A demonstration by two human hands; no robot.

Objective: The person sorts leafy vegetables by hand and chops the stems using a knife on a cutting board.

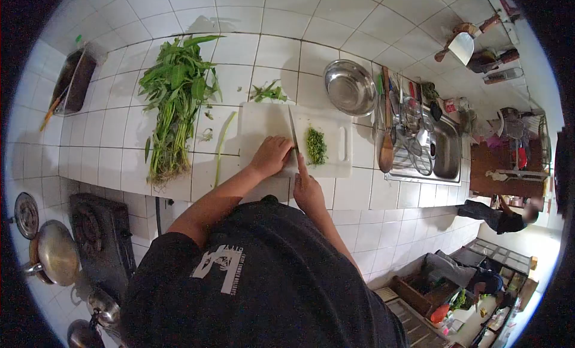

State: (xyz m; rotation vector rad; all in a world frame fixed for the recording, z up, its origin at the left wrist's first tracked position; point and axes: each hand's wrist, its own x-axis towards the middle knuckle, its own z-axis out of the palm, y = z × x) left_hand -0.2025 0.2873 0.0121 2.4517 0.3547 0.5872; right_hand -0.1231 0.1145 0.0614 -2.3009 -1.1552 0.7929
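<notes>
Right hand: fingers closed round the handle of the knife, wrapped tight. Left hand: fingers curled down on the board, bunched just left of the blade; whether anything is pinched under them, cannot tell, the hand's own back hides it.

Knife lies lengthwise over the board, tip toward the wall, handle toward the body. Chopped greens in a small heap on the board, right of the blade, near it but apart. Slot handle at the board's right end.

Off the board's left edge: one long pale green stalk on the tiled counter, roughly upright in view. Farther left, a large bunch, leaves toward the wall, roots toward the counter's front edge. Loose leaves behind the board, by the wall side.

Right of the board, toward the wall: a steel bowl. Beyond it a wooden spoon and other utensils, then the sink.

Outer left, below counter level: black stove, metal pan beside it. Far right, a second person in dark clothes, well apart.
</notes>
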